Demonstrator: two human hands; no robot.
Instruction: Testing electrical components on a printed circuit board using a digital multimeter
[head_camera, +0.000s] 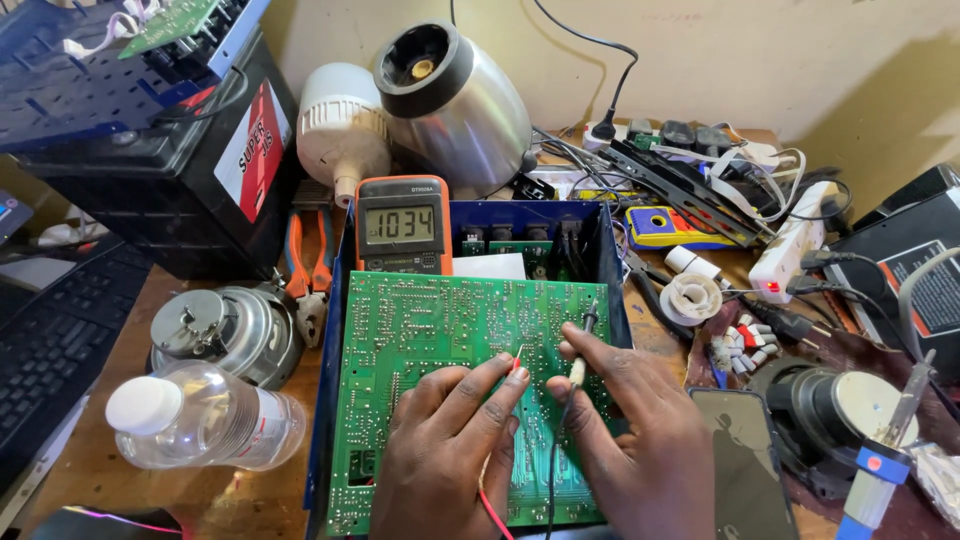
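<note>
Left hand (445, 440) pinching red probe (517, 366), right hand (625, 430) gripping black probe (582, 345), tips pressed to green circuit board (420, 330) below multimeter (402, 225) showing reading.

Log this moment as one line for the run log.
left hand: red probe on green circuit board | right hand: black probe on board | multimeter: on

A big green circuit board (440, 350) lies flat on top of a blue metal box (600, 250), its shiny solder dots facing up. A red probe (516, 366) and a black probe (583, 345) touch its middle, tips close together.
</note>
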